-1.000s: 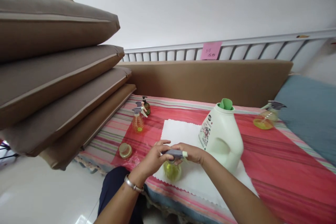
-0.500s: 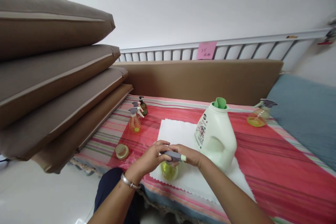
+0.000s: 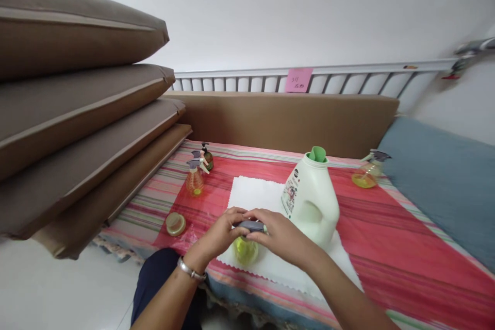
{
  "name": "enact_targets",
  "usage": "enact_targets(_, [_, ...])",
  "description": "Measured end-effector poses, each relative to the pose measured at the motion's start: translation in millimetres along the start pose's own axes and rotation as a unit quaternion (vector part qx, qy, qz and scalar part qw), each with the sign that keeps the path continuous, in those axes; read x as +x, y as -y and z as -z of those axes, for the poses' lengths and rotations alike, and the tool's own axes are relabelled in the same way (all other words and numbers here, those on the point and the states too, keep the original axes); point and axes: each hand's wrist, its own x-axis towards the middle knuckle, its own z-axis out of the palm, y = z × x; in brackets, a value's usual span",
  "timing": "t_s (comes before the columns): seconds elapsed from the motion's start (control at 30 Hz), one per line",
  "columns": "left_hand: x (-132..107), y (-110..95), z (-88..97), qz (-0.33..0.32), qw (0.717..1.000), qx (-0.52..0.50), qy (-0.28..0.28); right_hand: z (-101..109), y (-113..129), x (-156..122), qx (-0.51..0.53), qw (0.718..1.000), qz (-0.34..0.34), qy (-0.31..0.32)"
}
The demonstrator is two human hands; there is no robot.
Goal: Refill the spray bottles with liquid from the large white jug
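A small spray bottle (image 3: 245, 251) with yellow-green liquid stands near the front edge of a white cloth (image 3: 255, 193). Its grey spray head lies between my two hands. My left hand (image 3: 223, 231), with a silver bangle at the wrist, grips the head from the left, thumb on the near side. From the right, my right hand (image 3: 273, 231) closes its thumb and fingers around the trigger end. The lower fingers of both hands are partly hidden. Just right of my right hand stands a large pale green jug (image 3: 315, 201) with a green cap (image 3: 317, 153) in its mouth.
To the left are a round lid-like container (image 3: 176, 224), spray bottles (image 3: 195, 183) and a dark pump bottle (image 3: 208, 157). Another spray bottle (image 3: 367, 172) stands at the far right. Stacked brown cushions (image 3: 93, 108) rise on the left; a long cushion (image 3: 286, 121) lines the back.
My right hand has come up over the trigger end of the spray head and now grips it, covering the pale nozzle. The view has shifted slightly to the right.
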Motion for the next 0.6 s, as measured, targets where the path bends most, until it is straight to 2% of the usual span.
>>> enact_targets(0.07, [-1,1,-2.0,0.007,1.0,-0.011,-0.014,-7,7,-3,-0.064,0.998,-0.017,-0.023])
enact_targets(0.13, [-4,5,-4.1,0.024,0.998,-0.023,-0.056,-12,7,-3,-0.113,0.992,-0.034,-0.032])
enact_targets(0.27, [-23,22,-15.8,0.079,0.972,-0.058,-0.213,-15,5,-4,-0.175,0.983,-0.04,-0.032])
enact_targets(0.33, [-35,32,-29.6,0.096,0.955,-0.064,-0.275,-15,6,-4,-0.193,0.98,-0.038,-0.032])
enact_targets(0.43, [-45,42,-57.7,0.105,0.935,-0.042,-0.335,-18,8,-4,-0.213,0.976,-0.037,-0.033])
enact_targets(0.53, [-42,42,-80.3,0.105,0.917,-0.034,-0.382,-21,10,-3,-0.229,0.972,-0.041,-0.036])
enact_targets(0.6, [-36,41,-86.9,0.104,0.909,-0.047,-0.402,-22,11,-3,-0.236,0.97,-0.044,-0.038])
